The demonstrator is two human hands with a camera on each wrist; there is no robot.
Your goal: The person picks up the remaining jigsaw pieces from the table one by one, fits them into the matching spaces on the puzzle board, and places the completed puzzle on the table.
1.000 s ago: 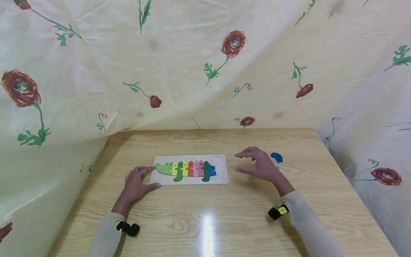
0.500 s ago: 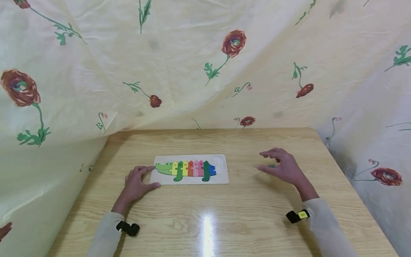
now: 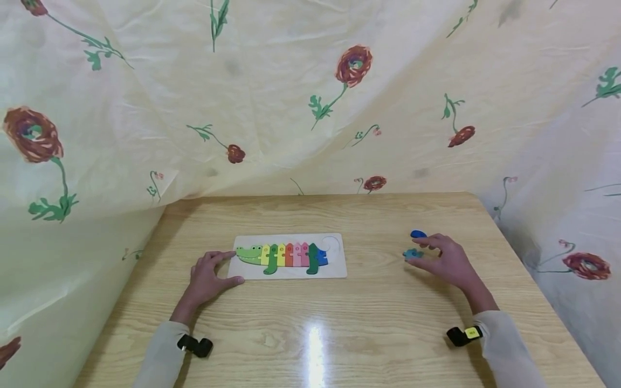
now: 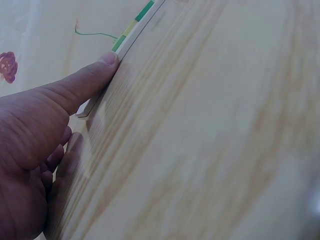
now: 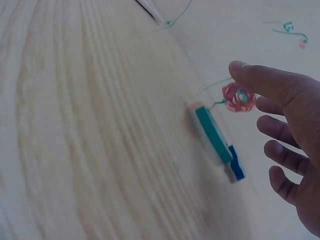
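- The puzzle board point(image 3: 336, 268) is laid flat on the table point(image 3: 271, 328), just right of the left hand point(image 3: 207, 277) and well apart from the right hand point(image 3: 448, 261).
- The left hand is spread at the board's left end; its edge is touched by the thumb, as is shown in the left wrist view.
- The right hand is held spread, with a gap left between thumb and fingers; nothing is gripped.
- A teal piece point(image 3: 412, 253) is seen at that gap, with a loose blue piece point(image 3: 418, 234) placed just beyond it on the table.
- In the board, a row is formed by a green crocodile head point(image 3: 249, 254), yellow, green, orange and pink pieces, a dark green leg point(image 3: 312, 262) and a blue segment point(image 3: 322, 257).
- A round outline is marked at the board's right end.
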